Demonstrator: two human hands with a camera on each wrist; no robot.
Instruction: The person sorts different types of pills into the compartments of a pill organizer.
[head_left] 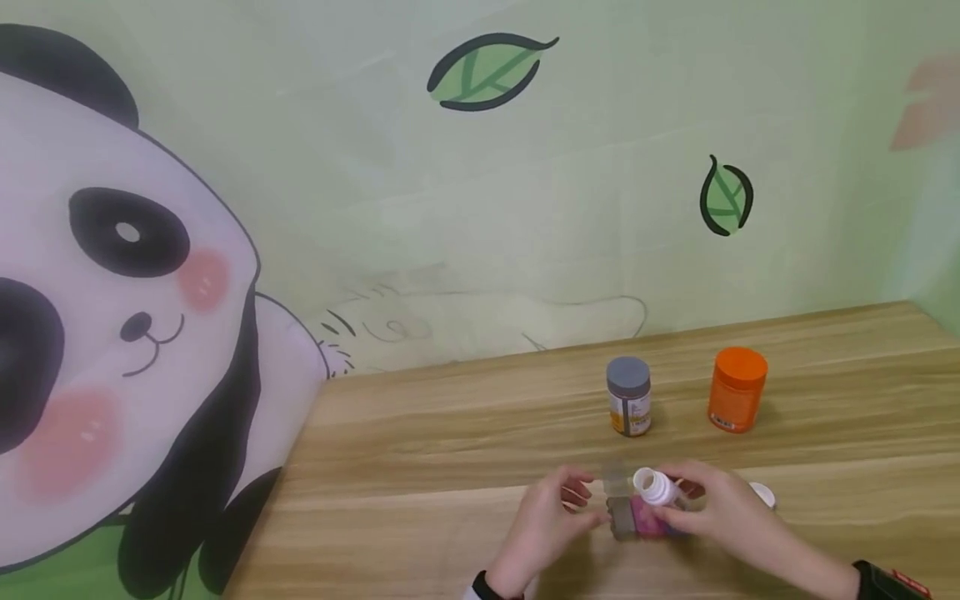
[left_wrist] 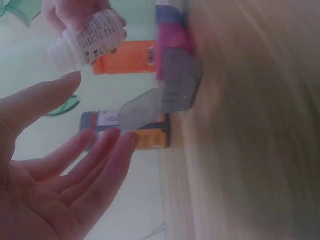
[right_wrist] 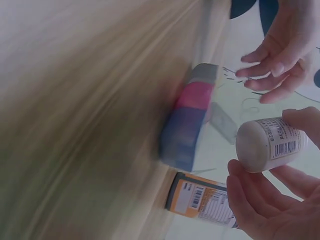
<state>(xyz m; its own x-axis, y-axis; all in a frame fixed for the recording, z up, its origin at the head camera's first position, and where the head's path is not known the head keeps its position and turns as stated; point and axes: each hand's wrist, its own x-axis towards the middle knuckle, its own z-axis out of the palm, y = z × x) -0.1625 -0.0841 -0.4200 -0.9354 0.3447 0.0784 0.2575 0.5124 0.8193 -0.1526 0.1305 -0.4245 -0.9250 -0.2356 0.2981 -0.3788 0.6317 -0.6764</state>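
My right hand (head_left: 723, 507) holds a small white pill bottle (head_left: 657, 488) between thumb and fingers, tilted with its uncapped mouth toward the left. Printed text and a barcode show on the label (right_wrist: 285, 137) in the right wrist view. Below the bottle lies a pill organizer (head_left: 647, 518) with grey, pink and blue sections. The clear lid (left_wrist: 140, 109) of its grey end section stands raised. My left hand (head_left: 542, 518) is at the organizer's left end, fingers loosely spread and holding nothing, its fingertips close to that lid in the left wrist view.
A white cap (head_left: 762, 495) lies on the wooden table (head_left: 390, 467), just beyond my right hand. Farther back stand a grey-lidded jar (head_left: 629, 397) and an orange jar (head_left: 738, 390), both closed. A wall with a printed panda (head_left: 135, 325) rises behind the table.
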